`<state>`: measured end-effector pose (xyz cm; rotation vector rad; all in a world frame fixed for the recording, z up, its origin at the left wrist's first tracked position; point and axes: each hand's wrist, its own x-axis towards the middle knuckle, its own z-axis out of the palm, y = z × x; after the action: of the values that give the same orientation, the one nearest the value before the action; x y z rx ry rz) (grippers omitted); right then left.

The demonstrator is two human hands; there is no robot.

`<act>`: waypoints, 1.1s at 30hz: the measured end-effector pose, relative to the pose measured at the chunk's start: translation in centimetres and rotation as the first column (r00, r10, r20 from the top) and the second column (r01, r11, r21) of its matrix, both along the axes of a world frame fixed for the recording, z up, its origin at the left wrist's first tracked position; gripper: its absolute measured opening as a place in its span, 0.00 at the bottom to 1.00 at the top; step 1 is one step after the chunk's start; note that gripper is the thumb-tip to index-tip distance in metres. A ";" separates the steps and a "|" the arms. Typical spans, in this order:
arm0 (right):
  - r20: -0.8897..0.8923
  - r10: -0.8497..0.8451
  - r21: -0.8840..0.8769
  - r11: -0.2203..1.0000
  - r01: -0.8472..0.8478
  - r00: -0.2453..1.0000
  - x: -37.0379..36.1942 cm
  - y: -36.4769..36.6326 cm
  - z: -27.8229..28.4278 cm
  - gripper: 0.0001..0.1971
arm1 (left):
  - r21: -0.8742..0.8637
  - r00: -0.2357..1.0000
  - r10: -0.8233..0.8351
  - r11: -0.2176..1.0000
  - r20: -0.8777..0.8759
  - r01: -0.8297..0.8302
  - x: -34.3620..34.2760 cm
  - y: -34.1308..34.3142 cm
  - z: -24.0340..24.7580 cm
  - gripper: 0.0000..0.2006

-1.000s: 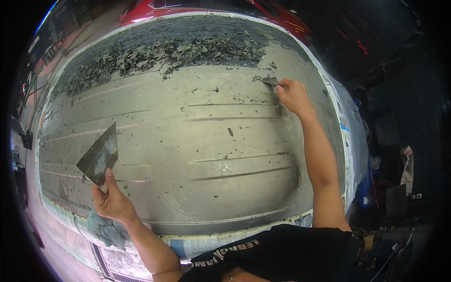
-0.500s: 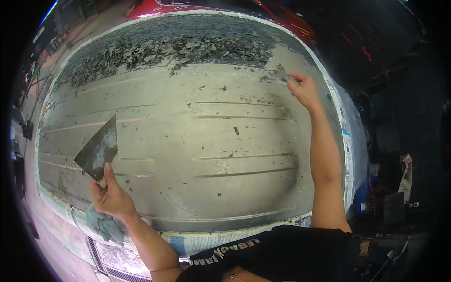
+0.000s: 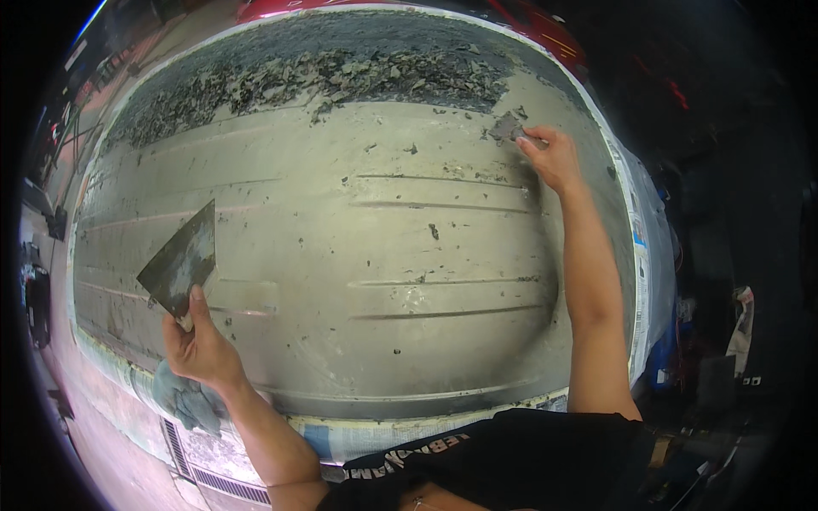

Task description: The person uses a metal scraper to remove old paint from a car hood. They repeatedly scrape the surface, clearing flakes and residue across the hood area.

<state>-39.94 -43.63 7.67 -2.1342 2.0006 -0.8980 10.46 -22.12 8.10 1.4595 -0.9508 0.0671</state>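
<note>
My left hand [image 3: 204,345] grips a wide, dark metal scraper [image 3: 183,260], its square blade raised above the lower left of a large ribbed metal panel [image 3: 315,255], which looks like a vehicle roof. At the far right of the panel, my right hand [image 3: 555,157] is closed on a small scraper [image 3: 509,128] at the end of my reaching arm. Grey flakes lie around that blade, and its exact outline is hard to separate from them. Toward the far side, a thick band of loose, curled paint flakes [image 3: 307,81] covers the panel beside dark coating.
Newspaper and plastic sheeting [image 3: 652,230] line the panel's edges. A grey-green cloth [image 3: 183,400] hangs at the near left edge. Beyond the far edge stands a red car [image 3: 545,30]. A floor grate [image 3: 226,484] lies at lower left.
The small scraper in my right hand has tilted, so more of its flat face shows. My left hand stays nearly still with the wide scraper. The view has shifted slightly.
</note>
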 end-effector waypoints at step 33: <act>-0.035 -0.016 0.321 0.947 0.026 0.999 3.7 2.7 4.8 0.14 | -0.028 0.998 -0.026 0.999 -0.056 0.024 0.0 0.0 -0.2 0.07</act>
<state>-36.20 -40.91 12.43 -1.9602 2.0230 -0.4967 10.49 -22.16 7.86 1.4170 -0.9185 0.0201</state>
